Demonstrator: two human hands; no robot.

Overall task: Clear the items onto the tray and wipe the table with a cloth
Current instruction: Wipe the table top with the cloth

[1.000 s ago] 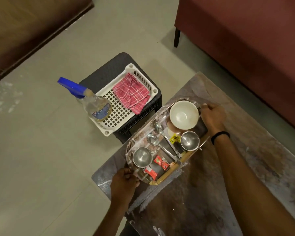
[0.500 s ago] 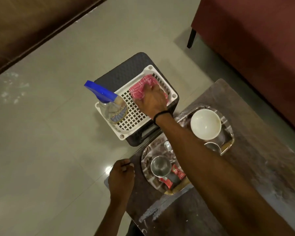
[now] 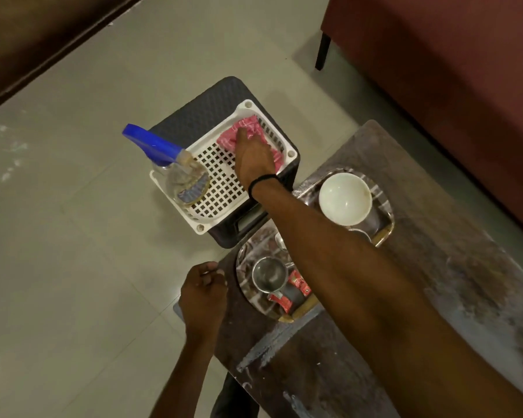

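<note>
The table [image 3: 435,297] carries the steel tray [image 3: 385,220] at its near corner, loaded with a white bowl [image 3: 344,199], a steel cup [image 3: 269,274] and red sachets [image 3: 298,282]. Beside it, the white basket [image 3: 215,188] holds the red cloth [image 3: 251,131], which the right hand [image 3: 254,159] presses, its grasp hidden; the left hand [image 3: 203,300] hangs loosely curled, empty, at the table's edge

A home living room is suggested by a maroon sofa [image 3: 453,86] at 1 o'clock (tiled floor [image 3: 58,236], low table [image 3: 435,297]).

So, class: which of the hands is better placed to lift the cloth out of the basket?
Right hand: it already rests on the pink cloth in the white basket. The left hand sits curled by the table edge.
</note>
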